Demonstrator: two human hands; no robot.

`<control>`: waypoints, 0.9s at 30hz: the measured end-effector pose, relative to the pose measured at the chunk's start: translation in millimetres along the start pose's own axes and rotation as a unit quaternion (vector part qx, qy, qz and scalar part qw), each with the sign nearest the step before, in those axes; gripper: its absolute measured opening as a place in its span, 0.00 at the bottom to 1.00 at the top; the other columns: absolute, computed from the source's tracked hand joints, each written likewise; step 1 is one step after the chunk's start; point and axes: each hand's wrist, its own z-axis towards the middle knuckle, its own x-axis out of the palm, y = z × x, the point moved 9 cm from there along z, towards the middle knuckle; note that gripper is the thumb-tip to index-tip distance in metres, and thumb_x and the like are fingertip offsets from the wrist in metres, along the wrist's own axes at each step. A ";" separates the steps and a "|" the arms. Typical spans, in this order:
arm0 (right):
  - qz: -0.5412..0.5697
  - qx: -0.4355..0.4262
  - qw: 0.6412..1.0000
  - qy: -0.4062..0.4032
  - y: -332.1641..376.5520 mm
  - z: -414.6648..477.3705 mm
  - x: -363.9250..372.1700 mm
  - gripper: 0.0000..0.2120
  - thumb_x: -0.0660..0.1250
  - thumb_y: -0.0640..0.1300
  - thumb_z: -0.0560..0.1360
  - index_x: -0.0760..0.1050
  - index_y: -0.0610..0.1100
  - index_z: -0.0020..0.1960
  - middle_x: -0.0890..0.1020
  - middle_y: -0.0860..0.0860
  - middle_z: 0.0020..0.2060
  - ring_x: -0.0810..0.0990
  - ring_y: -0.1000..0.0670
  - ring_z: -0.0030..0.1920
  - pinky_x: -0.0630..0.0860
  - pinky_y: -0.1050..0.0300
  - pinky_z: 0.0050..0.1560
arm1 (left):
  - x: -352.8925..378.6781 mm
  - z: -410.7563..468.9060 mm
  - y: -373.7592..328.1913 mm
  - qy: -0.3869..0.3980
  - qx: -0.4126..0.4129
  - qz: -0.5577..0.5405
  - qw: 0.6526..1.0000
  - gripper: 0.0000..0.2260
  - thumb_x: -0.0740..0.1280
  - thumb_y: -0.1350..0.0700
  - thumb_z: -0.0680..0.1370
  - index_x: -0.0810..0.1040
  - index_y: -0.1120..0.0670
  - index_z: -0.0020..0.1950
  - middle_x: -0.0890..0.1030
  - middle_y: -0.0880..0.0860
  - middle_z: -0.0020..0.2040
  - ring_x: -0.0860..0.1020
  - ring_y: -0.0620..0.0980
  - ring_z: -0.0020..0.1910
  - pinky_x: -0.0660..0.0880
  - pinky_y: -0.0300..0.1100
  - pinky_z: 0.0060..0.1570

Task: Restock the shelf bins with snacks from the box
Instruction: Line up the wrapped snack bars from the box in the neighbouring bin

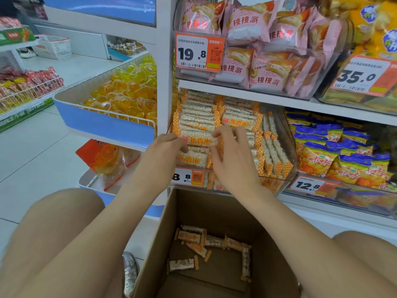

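You were nearly done: the clear plastic bin (293,164) sat stacked high, and only a few bars (191,236) lay loose in the cardboard box (193,211). Your left hand (169,147) and right hand (232,162), fingers curled, pinched the ends of one glossy, oblong bar (198,141) atop the stack.

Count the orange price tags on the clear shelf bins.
4: the 19.8 tag upper left, the 35.0 tag upper right, the 8.8 tag lower left, the 12.8 tag lower right. More may be hidden.
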 end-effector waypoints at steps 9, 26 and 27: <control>0.046 0.010 0.999 0.008 -12.3 15.1 10.9 0.14 0.66 0.45 0.84 0.79 0.50 0.70 0.71 0.53 0.60 0.76 0.61 0.41 0.71 0.72 0.53 | -15.8 -1.5 3.2 -0.033 0.002 -0.007 0.999 0.13 0.79 0.58 0.73 0.84 0.49 0.55 0.80 0.48 0.57 0.73 0.53 0.59 0.71 0.53 0.57; -0.008 -0.023 0.999 0.041 -6.9 17.6 13.8 0.18 0.64 0.51 0.84 0.77 0.51 0.73 0.72 0.50 0.60 0.74 0.49 0.61 0.75 0.50 0.64 | 24.1 -6.1 -1.3 0.065 0.014 0.036 0.997 0.29 0.67 0.49 0.81 0.61 0.46 0.80 0.53 0.48 0.85 0.42 0.55 0.85 0.50 0.66 0.78; -0.016 -0.027 0.999 0.029 -4.8 14.9 9.8 0.19 0.64 0.51 0.84 0.75 0.51 0.74 0.72 0.49 0.62 0.74 0.48 0.63 0.75 0.50 0.64 | 23.1 -6.8 -2.3 0.063 0.014 0.030 0.998 0.30 0.67 0.50 0.80 0.60 0.46 0.80 0.51 0.48 0.85 0.41 0.54 0.85 0.48 0.65 0.78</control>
